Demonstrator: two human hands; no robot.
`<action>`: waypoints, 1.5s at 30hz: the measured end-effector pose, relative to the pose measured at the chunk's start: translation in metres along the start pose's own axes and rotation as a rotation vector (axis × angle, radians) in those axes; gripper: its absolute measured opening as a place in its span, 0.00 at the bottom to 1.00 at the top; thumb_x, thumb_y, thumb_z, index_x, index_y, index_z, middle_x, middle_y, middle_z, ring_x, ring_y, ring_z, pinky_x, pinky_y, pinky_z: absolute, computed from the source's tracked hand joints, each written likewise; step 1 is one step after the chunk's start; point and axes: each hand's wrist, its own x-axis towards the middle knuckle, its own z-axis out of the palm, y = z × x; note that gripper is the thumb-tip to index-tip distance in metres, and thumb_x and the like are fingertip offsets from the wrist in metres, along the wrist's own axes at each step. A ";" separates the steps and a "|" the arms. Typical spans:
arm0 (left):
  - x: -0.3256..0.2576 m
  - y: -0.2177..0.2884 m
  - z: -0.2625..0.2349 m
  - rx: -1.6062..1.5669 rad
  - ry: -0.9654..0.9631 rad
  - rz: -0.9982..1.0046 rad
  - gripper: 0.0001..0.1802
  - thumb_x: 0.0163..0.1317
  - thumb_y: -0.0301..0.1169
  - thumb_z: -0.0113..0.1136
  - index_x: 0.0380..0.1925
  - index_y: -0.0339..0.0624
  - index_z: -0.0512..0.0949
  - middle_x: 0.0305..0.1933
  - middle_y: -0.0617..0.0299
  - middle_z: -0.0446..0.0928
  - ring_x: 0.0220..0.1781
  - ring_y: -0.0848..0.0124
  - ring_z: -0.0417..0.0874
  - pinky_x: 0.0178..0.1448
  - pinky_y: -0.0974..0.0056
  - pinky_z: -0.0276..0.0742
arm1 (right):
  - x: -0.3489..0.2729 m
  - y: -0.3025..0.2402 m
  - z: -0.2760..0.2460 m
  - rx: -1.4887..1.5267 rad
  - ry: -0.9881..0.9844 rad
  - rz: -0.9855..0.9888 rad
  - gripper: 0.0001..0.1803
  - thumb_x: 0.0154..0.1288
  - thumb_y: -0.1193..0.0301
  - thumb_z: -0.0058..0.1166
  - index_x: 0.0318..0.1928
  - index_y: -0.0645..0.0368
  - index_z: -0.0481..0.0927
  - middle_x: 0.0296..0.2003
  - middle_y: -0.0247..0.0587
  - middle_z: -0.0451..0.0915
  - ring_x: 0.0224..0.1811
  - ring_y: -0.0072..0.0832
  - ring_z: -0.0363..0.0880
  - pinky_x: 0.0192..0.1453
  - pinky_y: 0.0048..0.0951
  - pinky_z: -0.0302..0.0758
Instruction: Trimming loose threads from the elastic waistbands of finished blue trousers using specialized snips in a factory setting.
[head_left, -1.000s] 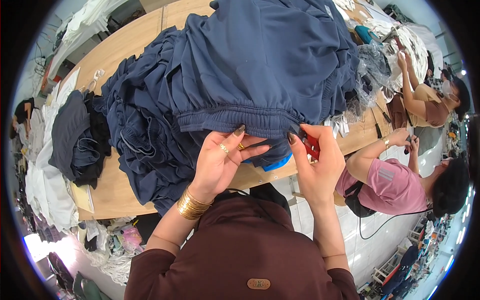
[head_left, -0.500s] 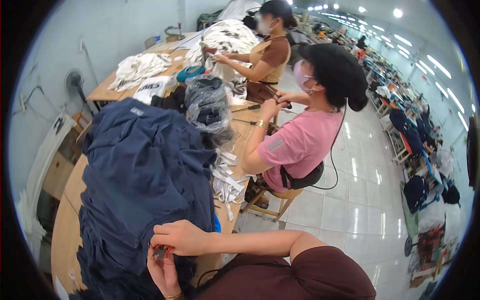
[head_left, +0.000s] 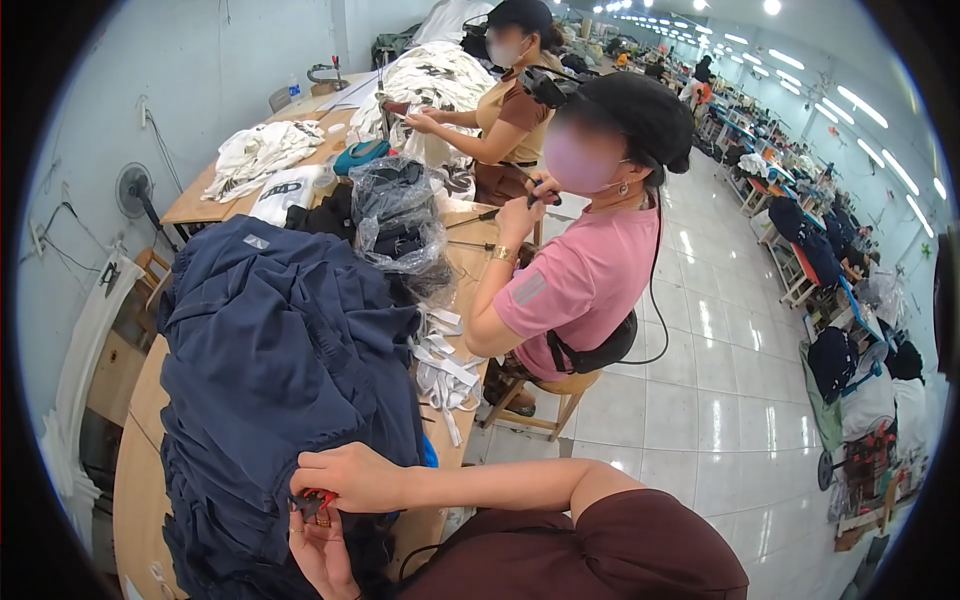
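Note:
My right hand [head_left: 350, 476] is closed on a small red and dark tool [head_left: 316, 497], which looks like thread snips. Just below it, my left hand [head_left: 320, 552] is turned up with curled fingers, and its fingertips meet the tool's dark end. A ring shows on one of its fingers. Both hands are over the near part of a big pile of navy blue garments [head_left: 270, 340] on the wooden table [head_left: 140, 450]. My fingers partly hide the tool.
White fabric strips [head_left: 445, 375] and a plastic bag of dark cloth [head_left: 395, 215] lie right of the pile. A co-worker in pink [head_left: 580, 280] sits close by on a stool; another [head_left: 510, 110] works behind, near white garments [head_left: 265, 155]. A fan [head_left: 135, 190] stands left.
The view has shifted slightly, and the co-worker in pink has turned the head toward the table. My hands keep together around the tool, with the left fingers a little more spread.

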 end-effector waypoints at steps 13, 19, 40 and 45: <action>-0.004 -0.004 0.011 -0.032 0.043 -0.003 0.13 0.67 0.30 0.51 0.47 0.33 0.74 0.45 0.54 0.80 0.48 0.64 0.81 0.56 0.61 0.76 | -0.004 0.002 0.000 -0.054 0.011 -0.083 0.14 0.44 0.76 0.60 0.35 0.55 0.73 0.28 0.34 0.67 0.28 0.32 0.74 0.29 0.30 0.71; -0.006 -0.002 0.011 -0.005 0.105 -0.030 0.13 0.67 0.30 0.50 0.46 0.34 0.74 0.45 0.54 0.80 0.48 0.66 0.81 0.55 0.61 0.76 | -0.007 -0.004 -0.002 -0.101 -0.002 -0.028 0.12 0.46 0.75 0.59 0.33 0.55 0.73 0.29 0.34 0.70 0.29 0.32 0.76 0.31 0.30 0.73; -0.012 0.002 0.042 0.262 0.141 0.188 0.14 0.58 0.20 0.61 0.45 0.32 0.75 0.46 0.58 0.79 0.48 0.70 0.79 0.56 0.63 0.74 | -0.005 -0.035 -0.030 0.663 -0.389 0.943 0.11 0.74 0.68 0.38 0.40 0.62 0.71 0.18 0.41 0.78 0.10 0.16 0.68 0.15 0.14 0.61; -0.012 0.002 0.036 0.285 0.120 0.243 0.14 0.56 0.20 0.63 0.44 0.34 0.76 0.44 0.60 0.79 0.47 0.72 0.79 0.55 0.64 0.73 | 0.000 -0.039 -0.022 0.620 -0.463 0.956 0.13 0.74 0.67 0.39 0.37 0.63 0.73 0.18 0.40 0.78 0.11 0.15 0.69 0.16 0.14 0.63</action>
